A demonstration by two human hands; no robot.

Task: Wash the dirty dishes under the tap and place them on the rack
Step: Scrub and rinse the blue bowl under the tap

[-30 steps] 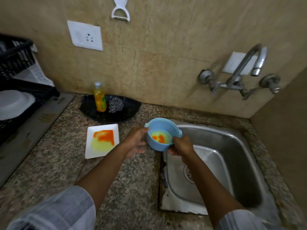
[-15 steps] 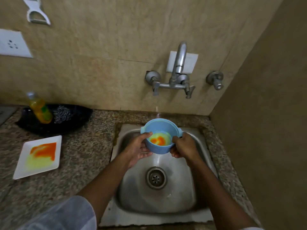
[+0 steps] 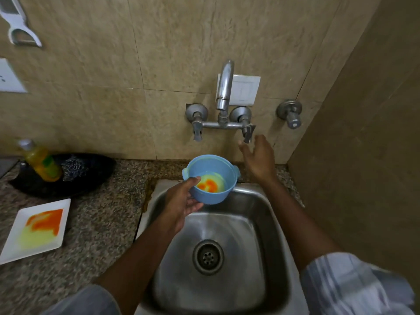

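Left hand pinches the light, rigid, likely slippery blue bowl at its nine o'clock rim; right hand spread

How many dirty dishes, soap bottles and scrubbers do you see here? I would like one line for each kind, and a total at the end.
Dirty dishes: 2, the blue bowl held in the left hand and the white plate on the counter
Soap bottles: 1, the yellow bottle
Scrubbers: 1, the steel scrubber
Total: 4
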